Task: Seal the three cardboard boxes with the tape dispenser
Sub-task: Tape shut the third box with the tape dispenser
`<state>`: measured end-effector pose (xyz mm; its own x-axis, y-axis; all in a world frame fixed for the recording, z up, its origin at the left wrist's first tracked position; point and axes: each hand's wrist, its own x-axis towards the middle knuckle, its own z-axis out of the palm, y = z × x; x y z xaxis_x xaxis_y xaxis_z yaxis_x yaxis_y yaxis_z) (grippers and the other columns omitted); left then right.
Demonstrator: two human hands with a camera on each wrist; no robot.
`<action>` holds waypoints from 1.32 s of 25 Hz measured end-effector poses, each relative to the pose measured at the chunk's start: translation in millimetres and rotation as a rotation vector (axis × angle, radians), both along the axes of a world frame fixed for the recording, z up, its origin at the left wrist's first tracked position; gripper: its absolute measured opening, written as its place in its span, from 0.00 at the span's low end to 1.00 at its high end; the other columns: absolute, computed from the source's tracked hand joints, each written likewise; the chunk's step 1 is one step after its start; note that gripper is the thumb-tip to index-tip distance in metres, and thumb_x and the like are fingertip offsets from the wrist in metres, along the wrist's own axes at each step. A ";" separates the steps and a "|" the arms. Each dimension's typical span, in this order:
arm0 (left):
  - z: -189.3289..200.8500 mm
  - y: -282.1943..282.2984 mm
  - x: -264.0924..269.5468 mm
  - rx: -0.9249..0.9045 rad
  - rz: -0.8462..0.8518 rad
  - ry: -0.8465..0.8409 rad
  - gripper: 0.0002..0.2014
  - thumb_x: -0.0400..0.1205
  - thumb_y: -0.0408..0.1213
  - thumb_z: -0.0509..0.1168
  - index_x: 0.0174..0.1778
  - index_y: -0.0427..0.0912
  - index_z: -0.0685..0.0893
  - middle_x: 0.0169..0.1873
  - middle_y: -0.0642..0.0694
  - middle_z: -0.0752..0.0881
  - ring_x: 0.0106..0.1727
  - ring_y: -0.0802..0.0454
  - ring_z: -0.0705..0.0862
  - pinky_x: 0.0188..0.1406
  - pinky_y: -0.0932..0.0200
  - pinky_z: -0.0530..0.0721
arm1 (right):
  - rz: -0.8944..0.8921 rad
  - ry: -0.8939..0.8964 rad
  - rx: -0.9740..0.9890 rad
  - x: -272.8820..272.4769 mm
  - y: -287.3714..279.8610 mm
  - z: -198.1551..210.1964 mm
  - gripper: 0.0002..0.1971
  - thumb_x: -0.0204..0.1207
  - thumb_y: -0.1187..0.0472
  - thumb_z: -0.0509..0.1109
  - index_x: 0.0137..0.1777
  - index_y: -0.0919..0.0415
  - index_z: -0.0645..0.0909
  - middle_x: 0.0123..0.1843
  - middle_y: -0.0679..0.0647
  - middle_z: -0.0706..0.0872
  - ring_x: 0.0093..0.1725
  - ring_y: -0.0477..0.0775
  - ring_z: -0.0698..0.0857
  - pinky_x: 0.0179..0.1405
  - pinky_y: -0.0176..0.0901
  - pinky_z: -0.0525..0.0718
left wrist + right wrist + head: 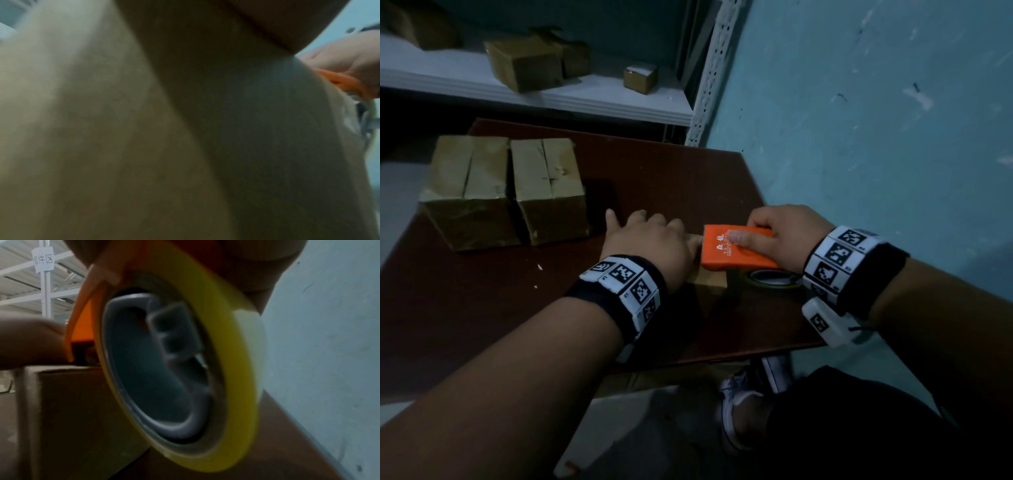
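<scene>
Two cardboard boxes (469, 192) (548, 192) stand side by side at the left of the dark brown table (688, 178). A third, smaller box (710, 282) sits nearer me, mostly hidden under my hands. My left hand (643, 233) lies flat on its top with straight fingers. My right hand (774, 233) grips the orange tape dispenser (736, 248), whose toothed edge rests on the box top beside my left fingers. The yellow tape roll (232, 353) hangs off the box's (72, 410) right side. In the left wrist view the box top (123, 129) fills the frame, with the dispenser (345, 81) at the right.
A white shelf (585, 99) behind the table carries several small cardboard boxes (527, 61). A teal wall (859, 137) runs along the table's right edge. My shoe (743, 394) is on the floor below the near table edge.
</scene>
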<state>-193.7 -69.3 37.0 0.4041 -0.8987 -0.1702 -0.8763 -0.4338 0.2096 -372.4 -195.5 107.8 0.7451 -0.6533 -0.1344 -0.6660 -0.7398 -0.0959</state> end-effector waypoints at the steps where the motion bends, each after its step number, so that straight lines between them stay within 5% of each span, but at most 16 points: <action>1: 1.1 0.2 -1.1 0.011 0.000 -0.021 0.30 0.88 0.66 0.41 0.71 0.53 0.77 0.73 0.44 0.80 0.82 0.36 0.70 0.82 0.18 0.55 | 0.000 -0.002 0.009 -3.6 -1.9 0.6 0.26 0.78 0.24 0.63 0.47 0.45 0.84 0.43 0.44 0.87 0.45 0.47 0.85 0.52 0.52 0.86; 11: 2.5 -1.4 -0.6 0.001 0.017 0.014 0.32 0.87 0.70 0.42 0.70 0.53 0.78 0.68 0.44 0.82 0.75 0.37 0.75 0.79 0.24 0.66 | -0.034 0.154 -0.018 -41.4 -36.2 27.4 0.36 0.64 0.16 0.56 0.46 0.44 0.88 0.40 0.44 0.87 0.43 0.44 0.85 0.48 0.48 0.82; 16: 1.1 1.6 -4.5 -0.022 0.020 -0.020 0.31 0.87 0.71 0.42 0.67 0.53 0.78 0.63 0.46 0.82 0.68 0.40 0.77 0.66 0.32 0.76 | 0.056 0.274 -0.065 -32.0 -33.1 4.1 0.30 0.77 0.22 0.60 0.51 0.46 0.88 0.42 0.45 0.86 0.45 0.51 0.84 0.51 0.49 0.83; 22: -1.0 1.6 -6.6 -0.028 0.031 -0.042 0.32 0.87 0.71 0.41 0.67 0.53 0.78 0.63 0.46 0.82 0.67 0.40 0.77 0.65 0.32 0.77 | 0.029 0.545 -0.274 -32.9 -43.6 -18.2 0.29 0.80 0.25 0.64 0.42 0.54 0.79 0.45 0.55 0.87 0.48 0.62 0.88 0.47 0.48 0.84; 25: -2.2 0.8 -2.8 -0.038 0.036 -0.047 0.31 0.87 0.70 0.41 0.66 0.52 0.78 0.63 0.45 0.82 0.67 0.39 0.77 0.65 0.32 0.77 | -0.068 0.396 -0.251 -38.2 -49.5 -11.3 0.28 0.82 0.27 0.60 0.43 0.53 0.82 0.44 0.54 0.86 0.52 0.63 0.87 0.48 0.47 0.80; 28: -2.0 -1.8 -3.5 -0.026 0.029 -0.032 0.31 0.87 0.70 0.41 0.66 0.52 0.78 0.64 0.45 0.82 0.68 0.39 0.77 0.65 0.32 0.77 | -0.076 0.197 -0.240 -23.9 -50.3 -19.1 0.21 0.87 0.37 0.62 0.55 0.53 0.86 0.55 0.61 0.90 0.60 0.67 0.88 0.53 0.50 0.81; 33: -4.1 -2.1 -3.2 -0.025 0.041 -0.060 0.32 0.86 0.72 0.41 0.65 0.53 0.79 0.62 0.45 0.83 0.67 0.40 0.78 0.62 0.33 0.77 | -0.157 0.158 -0.189 -9.1 -42.3 -66.0 0.25 0.83 0.39 0.71 0.69 0.57 0.81 0.60 0.60 0.90 0.60 0.67 0.88 0.58 0.55 0.86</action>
